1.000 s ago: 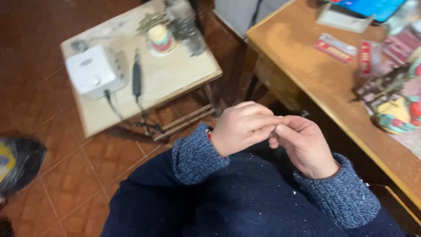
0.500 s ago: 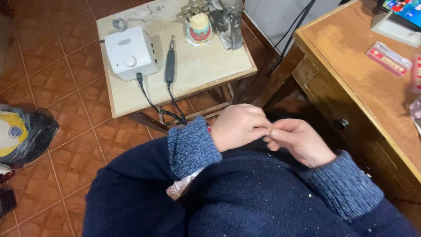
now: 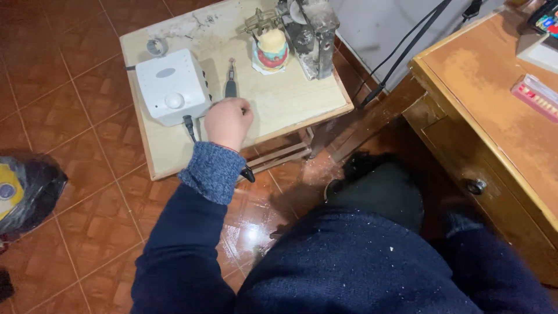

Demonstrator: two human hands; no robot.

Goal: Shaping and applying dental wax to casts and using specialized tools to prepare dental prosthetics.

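At the far left I see a dark bag (image 3: pixel 26 192) lying on the red tiled floor (image 3: pixel 64 110). Next comes the small pale counter (image 3: pixel 290 99), carrying a white control box (image 3: pixel 171 86) with a round knob and a cable plugged in at its near edge. Just right of the box lies the slim dark handpiece (image 3: pixel 231 87), tip pointing away from me. My left hand (image 3: pixel 228 122) rests on the handpiece's near end, fingers (image 3: pixel 238 107) curled down over it; I cannot tell whether they actually grip it. Further right on the counter stand a dental model (image 3: pixel 271 49) and a grimy metal stand (image 3: pixel 311 32). At the far right is a wooden desk (image 3: pixel 488 104). My right hand is out of sight.
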